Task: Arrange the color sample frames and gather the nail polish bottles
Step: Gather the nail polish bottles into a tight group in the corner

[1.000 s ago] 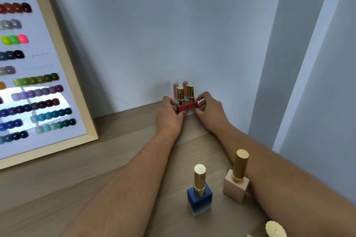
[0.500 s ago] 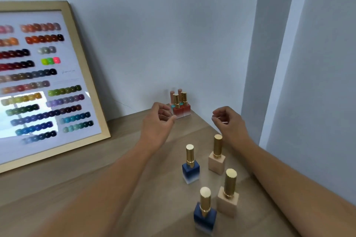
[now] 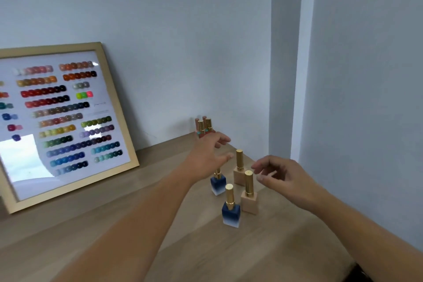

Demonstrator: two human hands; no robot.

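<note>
Four square nail polish bottles with gold caps stand loose on the light wooden counter (image 3: 137,224). They are a near blue-gradient bottle (image 3: 231,212), a far blue-gradient bottle (image 3: 218,184), a near beige bottle (image 3: 249,201) and a far beige bottle (image 3: 239,175). At 12 o'clock from them, in the corner against the wall, a tight cluster of reddish bottles (image 3: 204,127) is already gathered.

The left hand (image 3: 206,155) hovers over the far blue bottle, its grip spread and empty. The right hand (image 3: 281,176), at 3 o'clock of the beige pair, has its fingers loosely curled and its grip holds nothing.

The step in hand looks like gathering the bottles, with both hands reaching for the loose four. The next move likely calls for closing on the bottle bodies low down, since the tall caps make them tippy, and sliding them toward the cluster.

No tray or box shows, and every bottle is capped and upright. At 10 o'clock, a wood-framed colour sample chart (image 3: 121,121) leans on the wall.
</note>
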